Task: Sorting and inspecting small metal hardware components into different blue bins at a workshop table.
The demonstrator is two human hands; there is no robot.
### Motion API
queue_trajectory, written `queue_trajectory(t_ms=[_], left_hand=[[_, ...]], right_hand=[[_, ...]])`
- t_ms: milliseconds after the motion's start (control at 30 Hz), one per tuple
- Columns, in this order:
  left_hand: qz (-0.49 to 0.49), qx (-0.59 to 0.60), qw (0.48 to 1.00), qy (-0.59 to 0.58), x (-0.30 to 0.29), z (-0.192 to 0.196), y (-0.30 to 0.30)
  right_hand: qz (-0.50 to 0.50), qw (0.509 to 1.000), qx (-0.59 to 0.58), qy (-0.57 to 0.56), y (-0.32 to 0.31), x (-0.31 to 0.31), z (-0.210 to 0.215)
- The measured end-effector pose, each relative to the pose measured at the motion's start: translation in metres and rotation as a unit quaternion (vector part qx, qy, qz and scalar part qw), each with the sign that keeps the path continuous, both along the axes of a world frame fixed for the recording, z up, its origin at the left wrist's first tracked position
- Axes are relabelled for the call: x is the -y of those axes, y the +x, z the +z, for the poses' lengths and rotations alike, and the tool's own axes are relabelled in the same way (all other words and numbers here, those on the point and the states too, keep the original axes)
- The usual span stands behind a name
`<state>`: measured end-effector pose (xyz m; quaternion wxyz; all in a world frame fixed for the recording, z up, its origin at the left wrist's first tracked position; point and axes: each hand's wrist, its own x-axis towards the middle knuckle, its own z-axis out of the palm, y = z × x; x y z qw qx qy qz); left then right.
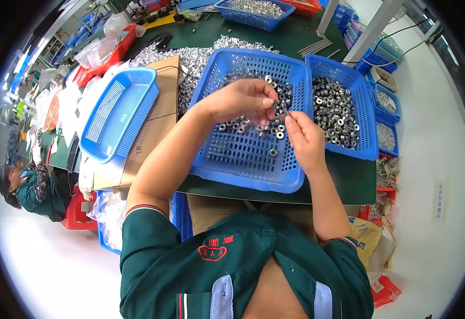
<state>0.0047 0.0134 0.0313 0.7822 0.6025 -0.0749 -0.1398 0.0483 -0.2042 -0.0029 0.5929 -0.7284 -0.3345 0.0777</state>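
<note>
My left hand hovers over a blue perforated basket that holds several small round metal parts. Its fingers pinch a small metal piece. My right hand is just to the right, its fingertips closed on a thin metal piece that meets the one in my left hand. Both hands are above the basket's middle, close together, nearly touching.
A second blue basket full of metal parts stands right of the first. An empty blue basket rests on a cardboard box at left. A heap of loose metal parts lies behind. Another person sits at far left.
</note>
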Motion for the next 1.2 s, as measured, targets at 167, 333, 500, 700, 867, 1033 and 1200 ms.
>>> queue_trajectory(t_ms=[167, 333, 500, 700, 867, 1033, 1200], left_hand=[[-0.003, -0.001, 0.999, 0.043, 0.008, -0.002, 0.004], [0.003, -0.005, 0.997, 0.071, 0.008, -0.005, 0.006], [0.011, -0.064, 0.996, 0.064, 0.011, -0.008, 0.005], [-0.010, -0.094, 0.995, 0.017, 0.010, -0.010, 0.003], [0.022, -0.022, 0.994, 0.109, 0.017, -0.005, 0.004], [0.017, 0.029, 0.993, 0.110, 0.013, -0.003, 0.002], [0.070, 0.000, 0.997, 0.034, 0.011, -0.005, 0.002]], right_hand=[[-0.023, 0.999, 0.010, 0.021, -0.002, -0.004, -0.001], [-0.021, 0.996, 0.079, -0.019, -0.002, -0.005, 0.004], [-0.076, 0.950, 0.302, 0.000, -0.003, -0.007, 0.003], [-0.080, 0.905, 0.414, -0.059, -0.008, -0.008, 0.008], [-0.067, 0.954, 0.287, -0.062, -0.004, -0.004, 0.002], [0.009, 0.993, 0.114, -0.041, 0.003, -0.001, 0.000], [-0.037, 0.998, 0.051, -0.013, 0.001, -0.004, -0.002]])
